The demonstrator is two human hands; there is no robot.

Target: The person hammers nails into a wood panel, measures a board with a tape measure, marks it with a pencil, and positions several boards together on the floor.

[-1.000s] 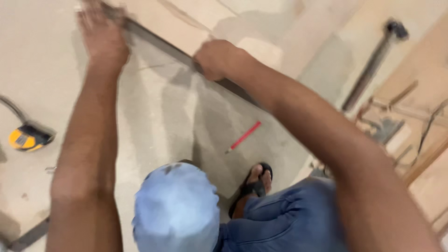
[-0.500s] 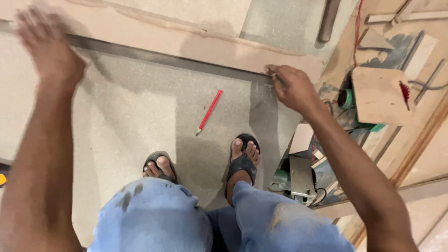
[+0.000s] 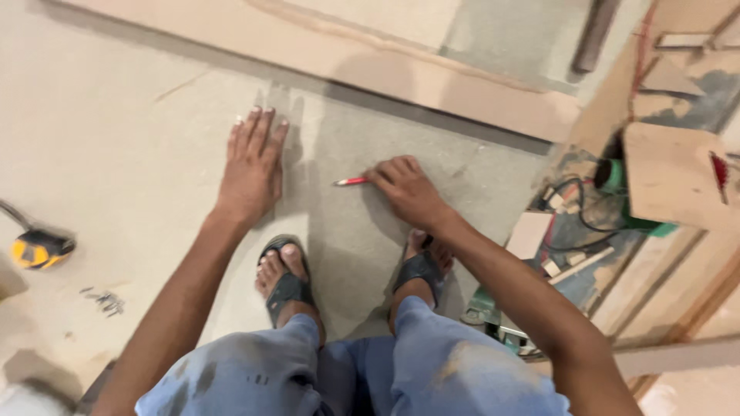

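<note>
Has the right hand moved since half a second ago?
Yes. The right hand left the long strip at the board's far edge and came back toward the feet, onto the red pencil.

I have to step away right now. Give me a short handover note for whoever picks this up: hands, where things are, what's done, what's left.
Left hand: flat, fingers spread, palm down on the grey board; holds nothing.
Right hand: fingers on the red pencil, which lies on the board; it is not lifted.
Things: the person stands on the board in black sandals. Yellow tape measure lies far left. Long wooden strip lies along the board's far edge. Green power tool and offcuts sit to the right.
Done: any marks on the board are too faint to tell.
Left: pencil not yet picked up.
</note>
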